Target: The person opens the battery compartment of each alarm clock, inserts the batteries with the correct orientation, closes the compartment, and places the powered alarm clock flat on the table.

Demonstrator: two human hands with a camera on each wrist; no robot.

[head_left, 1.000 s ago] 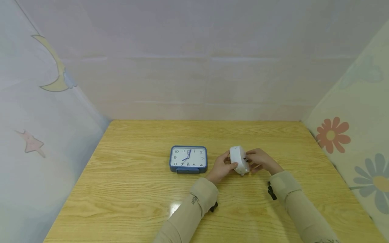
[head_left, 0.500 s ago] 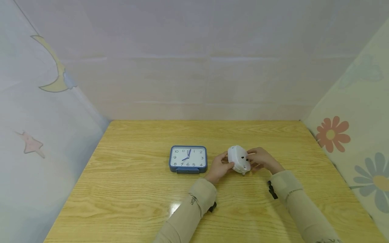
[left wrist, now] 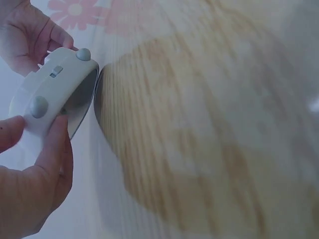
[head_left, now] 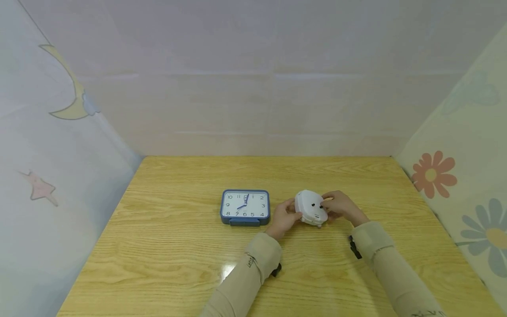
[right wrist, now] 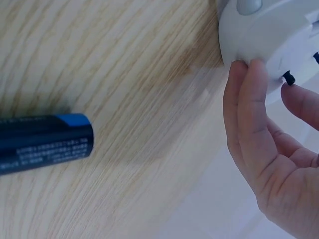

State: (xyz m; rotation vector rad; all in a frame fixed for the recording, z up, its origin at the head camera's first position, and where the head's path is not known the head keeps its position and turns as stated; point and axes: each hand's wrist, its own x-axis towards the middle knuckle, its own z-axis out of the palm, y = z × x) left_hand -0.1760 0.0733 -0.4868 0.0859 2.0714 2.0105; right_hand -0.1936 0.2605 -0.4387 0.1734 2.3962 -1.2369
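A small white alarm clock (head_left: 310, 207) is tilted with its back facing up, showing two black knobs. My left hand (head_left: 283, 219) grips its left side, the thumb along the near edge. In the left wrist view the underside of the clock (left wrist: 55, 79) shows two grey feet and a small slot, with the glassy front turned away from the thumb. My right hand (head_left: 341, 207) is at the right side of the clock. In the right wrist view its thumb touches a black knob (right wrist: 288, 78), and two fingertips press the clock's edge.
A blue rectangular clock (head_left: 245, 208) lies face up left of the hands on the wooden table (head_left: 170, 255). A dark cylinder with a blue end and small print (right wrist: 45, 143) shows in the right wrist view. Printed cloth walls stand at the back and sides.
The white alarm clock has turned in my hands from nearly edge-on to back-up, shifting slightly left. My right fingers have stayed at its knobs. The blue clock has not moved.
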